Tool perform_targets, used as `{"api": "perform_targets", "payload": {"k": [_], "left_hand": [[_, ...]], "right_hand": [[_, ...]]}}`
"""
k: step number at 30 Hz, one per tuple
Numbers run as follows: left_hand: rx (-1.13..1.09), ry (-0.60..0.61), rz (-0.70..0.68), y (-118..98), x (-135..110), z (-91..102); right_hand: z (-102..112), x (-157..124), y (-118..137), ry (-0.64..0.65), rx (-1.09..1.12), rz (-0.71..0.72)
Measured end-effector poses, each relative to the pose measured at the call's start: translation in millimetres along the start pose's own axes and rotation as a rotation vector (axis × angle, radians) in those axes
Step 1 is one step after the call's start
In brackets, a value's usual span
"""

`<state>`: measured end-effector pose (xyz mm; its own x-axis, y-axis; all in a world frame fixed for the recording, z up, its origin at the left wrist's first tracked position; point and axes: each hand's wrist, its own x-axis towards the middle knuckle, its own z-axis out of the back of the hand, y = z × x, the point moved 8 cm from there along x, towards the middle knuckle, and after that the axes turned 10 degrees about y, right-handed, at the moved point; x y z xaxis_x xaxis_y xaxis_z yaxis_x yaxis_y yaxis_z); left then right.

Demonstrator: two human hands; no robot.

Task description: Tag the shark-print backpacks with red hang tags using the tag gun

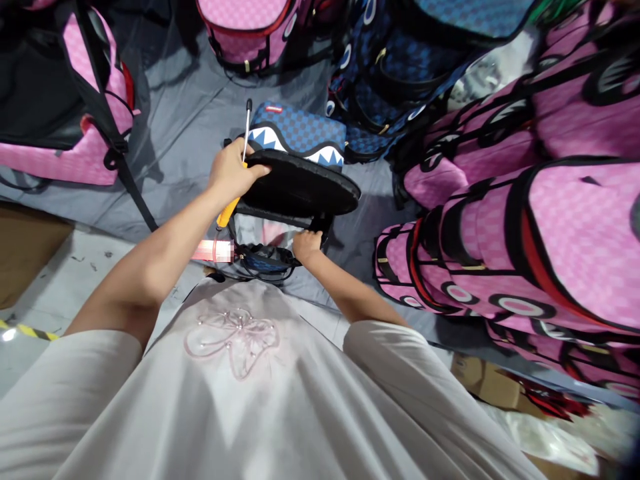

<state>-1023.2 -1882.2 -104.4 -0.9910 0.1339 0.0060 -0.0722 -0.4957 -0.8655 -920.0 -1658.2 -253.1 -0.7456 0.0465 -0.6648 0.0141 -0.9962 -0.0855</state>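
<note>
A blue checkered backpack (300,130) with white shark teeth lies open in front of me, its black lining facing up. My left hand (234,170) pinches the edge of its raised black-lined flap (300,187). The same hand also holds a slim tool with an orange handle (229,212), a metal shaft and a dark tip pointing away from me; its exact kind is unclear. My right hand (307,246) is closed around the near rim of the opening, on the right side. Pale lining (265,230) shows inside. A pink tag (213,251) lies beside the bag's near left corner.
Pink checkered backpacks (470,247) crowd the right side of the grey-covered table (185,133). Another blue backpack (400,80) stands at the back. A pink backpack with black straps (113,100) lies at the left. Cardboard (30,250) sits at the lower left.
</note>
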Motion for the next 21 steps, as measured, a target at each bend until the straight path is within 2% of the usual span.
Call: {"api": "perform_targets", "payload": {"k": [2,3,5,7,9,13,16,21], "left_hand": [[-0.007,0.001,-0.015,1.1,1.3,-0.7],[-0.013,-0.001,-0.028,1.2,2.1,-0.8],[-0.017,-0.004,-0.044,0.9,2.9,-0.8],[0.001,0.004,-0.032,-0.3,2.0,-0.6],[0.036,0.024,-0.002,-2.6,-0.5,-0.6],[0.07,0.038,0.037,-6.7,-6.2,1.1],[0.016,0.045,0.016,-5.7,-7.8,1.4],[-0.073,0.14,-0.019,-0.9,-21.5,0.8]], "right_hand": [[5.4,-2.3,9.7,-0.096,0.019,0.063],[3.8,-1.6,17.6,-0.092,0.062,0.133],[-8.9,2.9,35.2,0.052,0.186,0.293],[-22.4,8.3,46.8,0.218,0.263,0.364],[-25.1,14.3,50.9,0.248,0.277,0.353],[-18.1,18.6,59.7,0.158,0.31,0.348],[-21.7,15.8,69.4,0.186,0.317,0.376],[-20.1,3.2,71.5,0.229,0.304,0.402]]}}
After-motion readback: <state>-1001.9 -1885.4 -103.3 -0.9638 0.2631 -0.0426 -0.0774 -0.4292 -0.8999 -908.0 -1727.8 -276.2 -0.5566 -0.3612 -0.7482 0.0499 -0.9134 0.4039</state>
